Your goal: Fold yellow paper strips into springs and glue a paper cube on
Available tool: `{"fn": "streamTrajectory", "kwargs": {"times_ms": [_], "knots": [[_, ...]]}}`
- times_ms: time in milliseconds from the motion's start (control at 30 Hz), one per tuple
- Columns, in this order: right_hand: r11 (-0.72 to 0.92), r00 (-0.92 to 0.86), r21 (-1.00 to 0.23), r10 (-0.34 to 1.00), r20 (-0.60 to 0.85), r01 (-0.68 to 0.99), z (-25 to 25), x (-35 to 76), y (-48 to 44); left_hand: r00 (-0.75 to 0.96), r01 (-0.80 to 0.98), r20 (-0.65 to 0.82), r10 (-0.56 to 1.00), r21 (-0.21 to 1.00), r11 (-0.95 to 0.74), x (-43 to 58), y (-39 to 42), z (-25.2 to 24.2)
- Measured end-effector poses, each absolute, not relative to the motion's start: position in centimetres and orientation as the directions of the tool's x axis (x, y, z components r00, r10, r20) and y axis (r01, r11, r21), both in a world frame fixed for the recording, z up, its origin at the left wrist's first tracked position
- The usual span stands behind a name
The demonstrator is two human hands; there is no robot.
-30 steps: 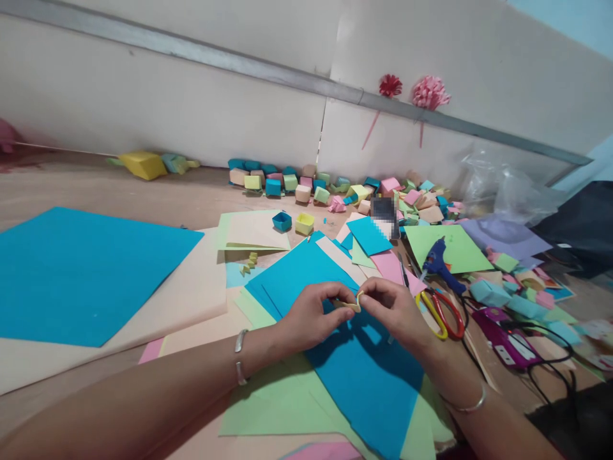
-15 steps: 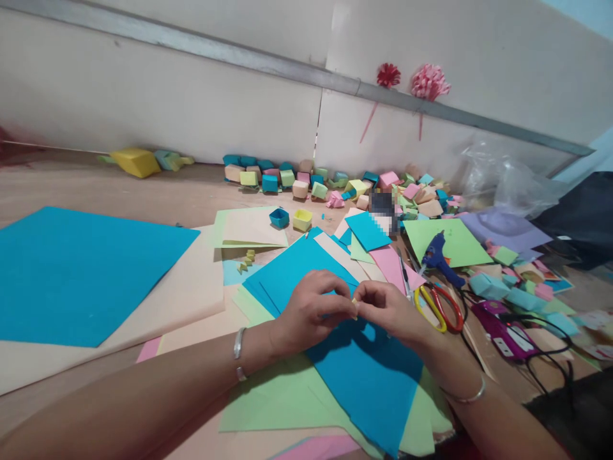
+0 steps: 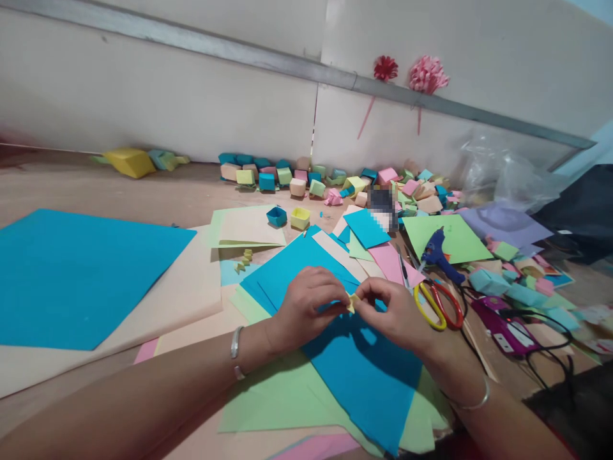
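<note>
Blue card (image 3: 81,281), matte and flat, covers the worktop's (image 3: 158,195) left edge. Midway along the front edge, the left hand (image 3: 306,310) pinches one end of a small yellow paper strip (image 3: 352,301) that is thin, creased and pleated. The right hand (image 3: 395,316) pinches the other end, and both are held just above a smooth blue sheet (image 3: 364,377). Each fold likely wants a firm fingertip press with the edges kept square, so the pleats stack evenly. Right of the hands lie scissors (image 3: 438,305) with glossy yellow and red loops, and a blue glue gun (image 3: 438,255).
</note>
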State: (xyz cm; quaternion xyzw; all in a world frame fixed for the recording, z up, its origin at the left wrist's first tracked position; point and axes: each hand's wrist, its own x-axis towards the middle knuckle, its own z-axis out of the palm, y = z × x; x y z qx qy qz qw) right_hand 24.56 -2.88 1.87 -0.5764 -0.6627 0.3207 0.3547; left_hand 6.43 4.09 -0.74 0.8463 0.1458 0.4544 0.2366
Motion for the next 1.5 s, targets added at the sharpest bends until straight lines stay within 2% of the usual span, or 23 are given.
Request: {"fn": "streamTrajectory", "kwargs": {"times_ms": [133,233,633,800,933,1067,1167,1500], "knots": [[0.365,-0.169,-0.564,0.914,0.370,0.741,1.8,24.2,-3.5,0.576,0.096,0.673,0.464,0.507,-0.856,6.3,4.0,-0.8],[0.470,-0.275,-0.442,0.857,0.436,0.764,1.7,24.3,-3.6,0.595,0.122,0.650,0.473,0.509,-0.852,6.3,3.9,-1.0],[0.548,-0.435,-0.358,0.829,0.350,0.756,1.7,24.8,-3.7,0.637,0.202,0.563,0.526,0.536,-0.820,6.3,3.6,-1.3],[0.546,-0.397,-0.371,0.822,0.407,0.751,1.5,24.6,-3.7,0.604,0.205,0.556,0.570,0.583,-0.786,6.4,3.5,-0.9],[0.544,-0.381,-0.369,0.819,0.429,0.754,1.4,24.7,-3.7,0.609,0.174,0.580,0.541,0.568,-0.804,6.4,3.5,-0.9],[0.518,-0.330,-0.432,0.836,0.439,0.738,1.4,24.9,-3.7,0.598,0.167,0.594,0.538,0.565,-0.808,6.3,3.6,-0.8],[0.555,-0.353,-0.412,0.809,0.471,0.722,1.5,25.0,-3.5,0.587,0.145,0.602,0.541,0.580,-0.802,6.3,3.8,-0.6],[0.644,-0.397,-0.386,0.736,0.548,0.661,1.8,24.7,-3.6,0.642,0.071,0.635,0.430,0.509,-0.858,6.3,4.0,-0.2]]}}
